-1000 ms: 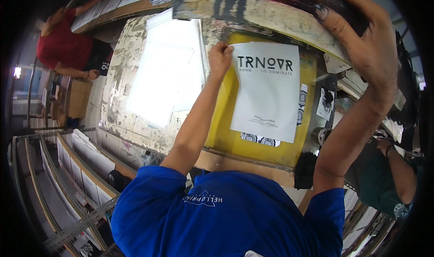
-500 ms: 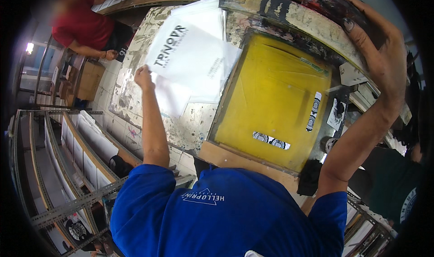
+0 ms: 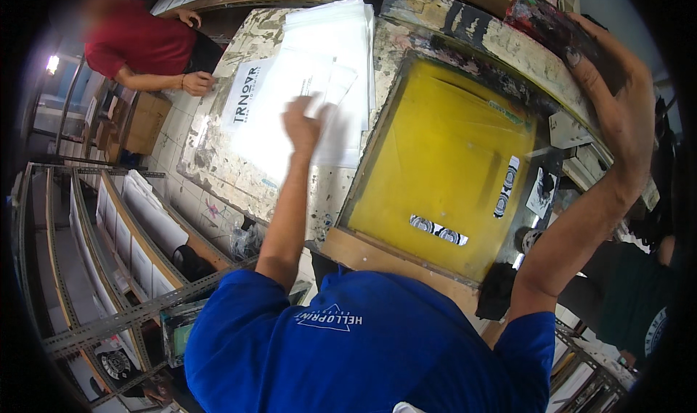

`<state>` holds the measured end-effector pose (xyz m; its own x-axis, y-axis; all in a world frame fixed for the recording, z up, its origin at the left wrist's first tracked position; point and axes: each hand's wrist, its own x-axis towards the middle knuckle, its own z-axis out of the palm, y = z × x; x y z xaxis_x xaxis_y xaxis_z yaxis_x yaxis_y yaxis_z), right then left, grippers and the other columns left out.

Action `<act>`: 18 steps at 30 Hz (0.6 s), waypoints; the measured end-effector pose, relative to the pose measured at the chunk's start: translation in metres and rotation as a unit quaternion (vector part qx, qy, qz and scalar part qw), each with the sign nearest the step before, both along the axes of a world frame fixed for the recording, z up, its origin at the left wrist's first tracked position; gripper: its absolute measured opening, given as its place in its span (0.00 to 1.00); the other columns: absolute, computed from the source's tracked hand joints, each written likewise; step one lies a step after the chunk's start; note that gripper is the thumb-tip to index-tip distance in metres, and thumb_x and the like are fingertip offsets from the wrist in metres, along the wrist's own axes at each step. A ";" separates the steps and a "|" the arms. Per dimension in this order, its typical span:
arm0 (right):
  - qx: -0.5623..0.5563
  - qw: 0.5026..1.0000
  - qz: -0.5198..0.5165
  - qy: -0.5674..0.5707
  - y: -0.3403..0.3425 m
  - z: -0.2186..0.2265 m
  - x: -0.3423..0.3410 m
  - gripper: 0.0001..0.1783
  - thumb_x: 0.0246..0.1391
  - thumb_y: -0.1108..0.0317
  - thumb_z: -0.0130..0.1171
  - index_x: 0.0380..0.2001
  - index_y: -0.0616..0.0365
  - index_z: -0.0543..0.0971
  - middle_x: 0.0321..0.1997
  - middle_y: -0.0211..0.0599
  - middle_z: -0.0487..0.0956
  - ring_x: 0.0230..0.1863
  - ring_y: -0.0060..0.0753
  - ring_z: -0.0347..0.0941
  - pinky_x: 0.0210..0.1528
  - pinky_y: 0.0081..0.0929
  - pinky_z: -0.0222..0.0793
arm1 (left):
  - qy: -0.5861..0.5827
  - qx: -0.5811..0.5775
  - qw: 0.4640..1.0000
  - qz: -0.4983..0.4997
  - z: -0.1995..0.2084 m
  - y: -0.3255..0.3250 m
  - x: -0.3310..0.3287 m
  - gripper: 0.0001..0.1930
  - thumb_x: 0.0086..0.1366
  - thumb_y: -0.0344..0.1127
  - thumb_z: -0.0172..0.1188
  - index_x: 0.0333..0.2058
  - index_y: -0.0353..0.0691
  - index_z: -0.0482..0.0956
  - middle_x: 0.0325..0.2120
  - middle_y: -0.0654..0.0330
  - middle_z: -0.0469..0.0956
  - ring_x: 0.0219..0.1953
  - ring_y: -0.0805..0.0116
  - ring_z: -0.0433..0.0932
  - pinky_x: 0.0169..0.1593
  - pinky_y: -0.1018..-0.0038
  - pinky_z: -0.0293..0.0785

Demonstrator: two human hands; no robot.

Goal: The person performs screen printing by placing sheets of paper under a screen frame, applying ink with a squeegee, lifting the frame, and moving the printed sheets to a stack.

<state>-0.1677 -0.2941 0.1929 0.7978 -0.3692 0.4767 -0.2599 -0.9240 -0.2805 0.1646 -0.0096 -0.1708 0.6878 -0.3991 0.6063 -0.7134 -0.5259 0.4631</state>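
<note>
Nearest is the person's own blue shirt (image 3: 363, 348), with both bare forearms rising out of it toward the work table (image 3: 218, 166). Just beyond the shirt lies the wooden-framed printing screen (image 3: 443, 173), its yellow mesh facing up and bearing a few strips of patterned tape along the near and right parts; it sits right of the middle, its paint-smeared far edge running toward the upper right. The left hand (image 3: 303, 126) reaches out over the pile of white sheets (image 3: 319, 72) lying to the left of the screen; the hand is blurred, so whether its fingers pinch a sheet or merely hover cannot be told. Farther left on the table lies a printed white sheet (image 3: 243, 97) with dark lettering. The right hand (image 3: 606, 72) is at the far right, fingers curled and pressed around a dark, ink-stained squeegee (image 3: 552, 25) held above the screen's far corner. At the far left a co-worker in a red shirt (image 3: 138, 43) rests a hand (image 3: 196, 83) at the printed sheet's edge.
</note>
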 end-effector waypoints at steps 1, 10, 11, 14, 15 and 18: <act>0.010 1.000 0.009 -0.005 0.002 0.001 0.001 0.24 0.61 0.63 0.66 0.59 0.60 0.81 0.51 0.47 0.85 0.52 0.33 0.81 0.60 0.31 0.72 | 0.031 0.063 0.997 -0.033 -0.010 -0.014 -0.019 0.21 0.53 0.46 0.78 0.46 0.49 0.89 0.39 0.61 0.83 0.42 0.60 0.80 0.46 0.64 0.71; 0.010 1.000 0.007 -0.011 0.009 0.004 0.003 0.29 0.57 0.54 0.68 0.58 0.58 0.82 0.48 0.49 0.86 0.48 0.36 0.83 0.57 0.32 0.74 | 0.089 -0.030 0.996 -0.007 -0.018 -0.050 -0.037 0.03 0.54 0.34 0.74 0.27 0.45 0.88 0.29 0.61 0.82 0.36 0.58 0.79 0.43 0.61 0.69; 0.001 1.000 0.004 -0.011 0.007 0.003 0.003 0.30 0.57 0.52 0.69 0.58 0.58 0.82 0.48 0.49 0.86 0.48 0.37 0.83 0.56 0.33 0.75 | 0.076 -0.036 0.996 -0.023 -0.012 -0.050 -0.041 0.03 0.54 0.33 0.74 0.27 0.44 0.88 0.29 0.60 0.82 0.36 0.58 0.79 0.42 0.61 0.70; -0.019 0.999 -0.040 -0.027 0.007 0.000 0.003 0.30 0.56 0.50 0.69 0.58 0.56 0.83 0.48 0.48 0.86 0.46 0.37 0.84 0.54 0.33 0.76 | 0.081 -0.040 0.986 -0.140 0.006 -0.053 -0.075 0.04 0.52 0.29 0.74 0.26 0.39 0.87 0.31 0.59 0.83 0.36 0.54 0.80 0.42 0.60 0.72; -0.013 0.999 -0.031 -0.031 0.005 -0.001 0.002 0.30 0.55 0.52 0.69 0.57 0.55 0.83 0.48 0.48 0.86 0.46 0.37 0.84 0.53 0.32 0.76 | 0.089 -0.023 0.981 -0.169 0.012 -0.053 -0.097 0.05 0.50 0.27 0.74 0.26 0.38 0.87 0.32 0.58 0.85 0.38 0.53 0.80 0.44 0.60 0.73; 0.041 0.999 -0.012 -0.029 0.008 0.005 0.001 0.26 0.53 0.58 0.71 0.53 0.58 0.84 0.42 0.46 0.87 0.39 0.34 0.84 0.45 0.28 0.78 | 0.177 0.120 0.909 -0.358 0.028 -0.044 -0.142 0.15 0.61 0.43 0.70 0.43 0.43 0.88 0.54 0.57 0.81 0.61 0.51 0.72 0.62 0.52 0.65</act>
<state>-0.1666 -0.2865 0.1980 0.7596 -0.4281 0.4896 -0.2634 -0.8908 -0.3702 0.0231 -0.0539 -0.1430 0.3344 -0.9128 0.2345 -0.7413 -0.1011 0.6635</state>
